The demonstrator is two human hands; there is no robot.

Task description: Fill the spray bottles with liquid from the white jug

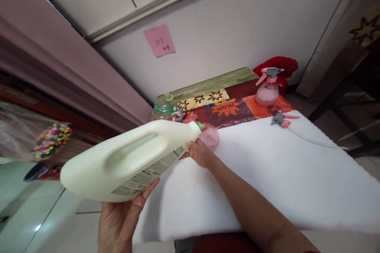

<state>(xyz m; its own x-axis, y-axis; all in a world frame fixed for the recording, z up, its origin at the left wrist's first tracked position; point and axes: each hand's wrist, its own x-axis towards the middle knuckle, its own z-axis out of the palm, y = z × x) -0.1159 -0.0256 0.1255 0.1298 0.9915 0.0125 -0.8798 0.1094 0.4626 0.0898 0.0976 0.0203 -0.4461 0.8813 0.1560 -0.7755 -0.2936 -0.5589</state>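
Where the white-topped table (267, 182) begins, one large plastic jug (127, 146) is held above its left edge, tilted, neck to the right and slightly raised in view. Body: pale greenish cream, smooth, with a moulded grip opening through the upper side. Fitting: green spout (200, 126), set at the edge of a round pink bottle (210, 136); whether the two touch cannot be told.

Left hand (118, 219): beneath the jug's broad end, bearing it; thumb spread along the lower side, the other fingers hidden behind. Right hand (202, 154): at the narrow end, thumb and fingers parted only a little, bent against the jug by its neck.

Label (148, 174): dark fine print in blocks with a barcode-like patch, too small to read. Pink note (159, 40) on the wall: handwritten "357", characters below. Patterned cloth (204, 112): orange burst lettered "MOM" or perhaps "WOW".

Also listed: pink spray bottle (267, 93), upright, grey-and-pink head fitted, far right; loose spray head (279, 119) with clear tube, lying nearer; green bottle (163, 108), on its side, far left.
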